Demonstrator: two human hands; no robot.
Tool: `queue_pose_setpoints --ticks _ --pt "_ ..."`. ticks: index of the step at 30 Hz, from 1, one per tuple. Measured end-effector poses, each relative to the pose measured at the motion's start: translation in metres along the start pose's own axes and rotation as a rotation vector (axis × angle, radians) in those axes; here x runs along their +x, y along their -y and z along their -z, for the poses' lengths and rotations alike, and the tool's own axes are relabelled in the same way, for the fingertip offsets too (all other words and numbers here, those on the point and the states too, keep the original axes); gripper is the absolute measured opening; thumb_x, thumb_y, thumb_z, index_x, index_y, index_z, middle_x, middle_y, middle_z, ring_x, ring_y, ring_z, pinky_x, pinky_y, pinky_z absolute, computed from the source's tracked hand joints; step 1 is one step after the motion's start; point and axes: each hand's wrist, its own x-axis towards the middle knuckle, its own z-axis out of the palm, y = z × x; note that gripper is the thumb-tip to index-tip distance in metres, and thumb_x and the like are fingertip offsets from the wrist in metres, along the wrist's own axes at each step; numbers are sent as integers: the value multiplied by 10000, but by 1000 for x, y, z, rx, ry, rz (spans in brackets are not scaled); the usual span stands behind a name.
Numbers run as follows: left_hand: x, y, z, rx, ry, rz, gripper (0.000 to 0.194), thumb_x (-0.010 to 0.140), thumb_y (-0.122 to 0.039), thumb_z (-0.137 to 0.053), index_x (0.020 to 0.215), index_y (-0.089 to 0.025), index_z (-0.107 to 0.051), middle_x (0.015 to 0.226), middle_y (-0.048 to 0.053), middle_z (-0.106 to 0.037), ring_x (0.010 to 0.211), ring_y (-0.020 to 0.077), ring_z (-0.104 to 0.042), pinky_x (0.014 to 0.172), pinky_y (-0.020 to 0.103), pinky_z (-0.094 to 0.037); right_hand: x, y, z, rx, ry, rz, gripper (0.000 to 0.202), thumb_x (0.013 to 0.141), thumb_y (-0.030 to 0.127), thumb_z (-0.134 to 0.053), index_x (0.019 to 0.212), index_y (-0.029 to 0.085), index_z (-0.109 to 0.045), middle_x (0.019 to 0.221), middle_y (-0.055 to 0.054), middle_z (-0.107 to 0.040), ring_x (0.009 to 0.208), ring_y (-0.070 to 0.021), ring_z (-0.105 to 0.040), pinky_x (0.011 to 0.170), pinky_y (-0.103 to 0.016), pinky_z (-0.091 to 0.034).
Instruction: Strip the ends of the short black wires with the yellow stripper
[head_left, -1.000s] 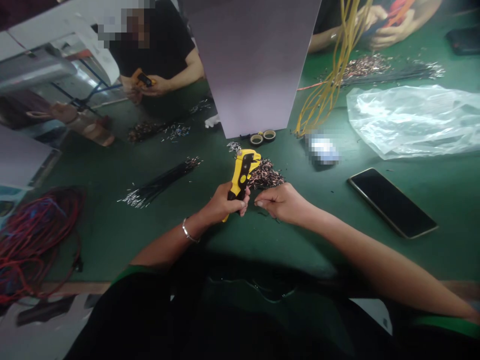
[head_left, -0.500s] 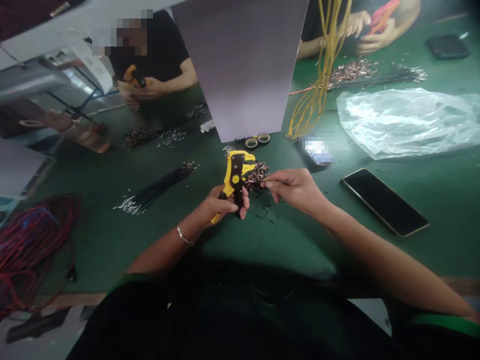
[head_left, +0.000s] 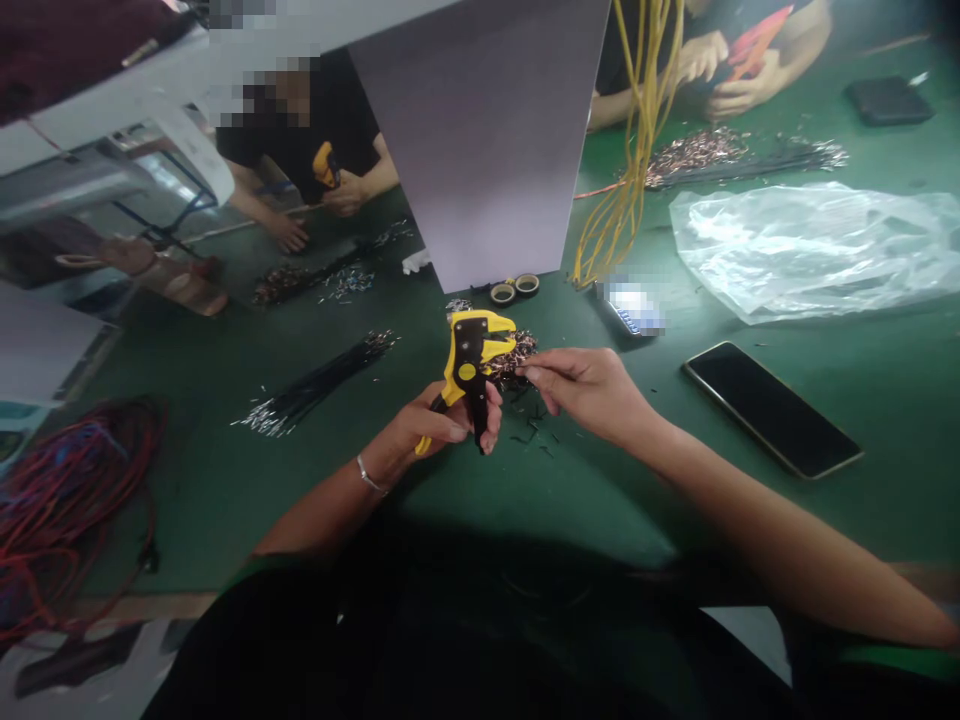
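My left hand (head_left: 442,415) is wrapped round the handles of a yellow and black wire stripper (head_left: 469,345), its jaws facing right. Close to those jaws, my right hand (head_left: 592,385) pinches what looks like a thin wire between thumb and forefinger; most of it is hidden. Behind the fingertips lies a pile of short wires with bare copper ends (head_left: 523,345), partly covered by the tool. Small black offcuts (head_left: 534,430) are scattered on the green table just below. To the left rests a bundle of black wires (head_left: 315,385) with silvery tips at its near end.
A dark phone (head_left: 772,410) lies right of my forearm, and a clear plastic bag (head_left: 817,250) beyond it. Tape rolls (head_left: 527,286) sit below a grey panel (head_left: 487,140). Yellow wires (head_left: 637,130) hang beside it. Red cables (head_left: 67,500) are coiled left. Two people work across the table.
The stripper's handles are spread wider, and my right fingertips have shifted slightly left towards its jaws. Across the table, the person at left has lowered one hand from their tool to the table.
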Motion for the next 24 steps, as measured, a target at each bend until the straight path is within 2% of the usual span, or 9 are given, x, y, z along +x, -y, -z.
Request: queue_pose_setpoints --ticks 5,10,14,18,24 --pt "0 1 -1 10 -12 7 499 546 -194 -749 1030 -133 -643 861 113 -682 706 230 -637 698 416 -535 -4 -1 -4 -195 -97 127 278 913 257 -507 854 168 -764 588 -8 -635 538 -120 -522 575 -276 -420" --pt "0 4 -2 26 2 16 492 567 -187 -776 1038 -130 -647 887 116 -690 727 231 -642 726 428 -529 -11 1 -11 -300 -120 200 288 915 225 -476 783 176 -727 694 -61 -710 620 -156 -625 629 -284 -461" --pt "0 5 -5 57 -1 19 513 585 -177 -788 1075 -125 -648 893 111 -696 752 234 -646 749 427 -525 -18 3 -18 -374 -121 273 314 937 228 -439 796 167 -713 690 -83 -718 626 -178 -668 626 -292 -478" --pt "1 6 -7 90 0 0 472 610 -179 -783 1061 -128 -652 899 111 -696 762 225 -646 755 410 -530 -22 3 -22 -418 -105 336 327 954 227 -417 767 174 -680 694 -86 -730 609 -174 -671 612 -291 -477" --pt "0 7 -8 148 -4 -21 458 634 -164 -788 1072 -139 -656 929 104 -691 778 215 -651 768 387 -522 -22 7 -23 -395 -95 325 317 961 234 -412 734 190 -629 645 -58 -711 536 -143 -619 572 -271 -453"
